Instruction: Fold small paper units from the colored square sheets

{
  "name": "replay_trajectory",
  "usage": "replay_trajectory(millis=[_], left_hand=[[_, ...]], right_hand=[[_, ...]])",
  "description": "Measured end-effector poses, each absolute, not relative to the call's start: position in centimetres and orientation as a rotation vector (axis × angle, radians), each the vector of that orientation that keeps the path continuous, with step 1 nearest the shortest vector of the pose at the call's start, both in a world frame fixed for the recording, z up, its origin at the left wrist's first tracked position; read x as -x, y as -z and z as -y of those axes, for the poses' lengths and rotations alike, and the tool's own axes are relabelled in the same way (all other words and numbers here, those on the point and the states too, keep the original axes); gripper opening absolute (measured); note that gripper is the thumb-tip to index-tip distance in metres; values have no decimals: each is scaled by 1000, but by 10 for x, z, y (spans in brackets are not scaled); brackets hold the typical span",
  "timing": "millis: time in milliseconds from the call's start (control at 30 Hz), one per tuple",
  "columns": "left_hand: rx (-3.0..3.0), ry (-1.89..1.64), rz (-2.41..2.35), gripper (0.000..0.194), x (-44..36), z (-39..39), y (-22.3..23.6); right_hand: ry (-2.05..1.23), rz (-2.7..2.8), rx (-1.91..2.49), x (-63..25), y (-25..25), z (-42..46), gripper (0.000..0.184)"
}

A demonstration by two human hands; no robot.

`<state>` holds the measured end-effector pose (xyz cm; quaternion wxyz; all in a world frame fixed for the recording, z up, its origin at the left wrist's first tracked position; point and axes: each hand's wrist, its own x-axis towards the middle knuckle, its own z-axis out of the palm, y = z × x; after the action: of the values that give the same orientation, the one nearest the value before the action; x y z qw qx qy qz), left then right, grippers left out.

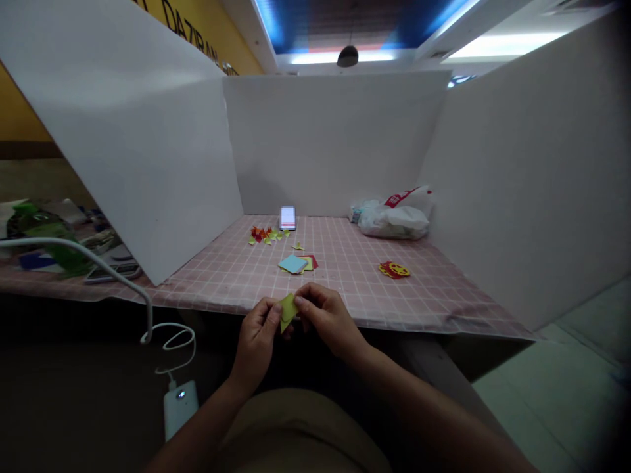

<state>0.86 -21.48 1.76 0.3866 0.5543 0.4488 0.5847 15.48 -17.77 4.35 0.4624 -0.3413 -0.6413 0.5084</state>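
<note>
A folded piece of yellow-green paper (288,311) is pinched between my two hands, just off the table's near edge. My left hand (259,332) grips its left side with the thumb on top. On the right side, my right hand (326,318) pinches the paper between thumb and fingers. Beyond my hands lies a stack of square paper sheets (294,264), light blue on top with yellow and red ones showing beneath. Farther back are several small folded paper pieces, red-orange ones (261,233) in a pile and yellow-green ones (267,241) scattered around them.
A lit phone (288,217) stands at the back of the pink checked tablecloth (340,295). Red and yellow cut-out shapes (394,269) lie at right, near a white plastic bag (397,220). White panels (340,138) enclose three sides. A cabled white power bank (180,407) is low left.
</note>
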Motion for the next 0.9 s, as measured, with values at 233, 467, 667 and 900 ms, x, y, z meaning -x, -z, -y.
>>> replay_trajectory(millis=[233, 467, 667, 900], left_hand=[[-1338, -1489, -1102, 19, -11, 217, -23], [-1320, -1545, -1145, 21, -17, 216, -19], [-1359, -1549, -1208, 20, -18, 216, -17], [-1364, -1545, -1228, 22, -19, 216, -18]], right_hand=[[-1018, 1674, 840, -154, -38, 176, 7], [-313, 1937, 841, -154, -34, 181, 10], [-89, 1984, 805, -153, -28, 180, 14], [-24, 2019, 806, -152, -28, 179, 17]])
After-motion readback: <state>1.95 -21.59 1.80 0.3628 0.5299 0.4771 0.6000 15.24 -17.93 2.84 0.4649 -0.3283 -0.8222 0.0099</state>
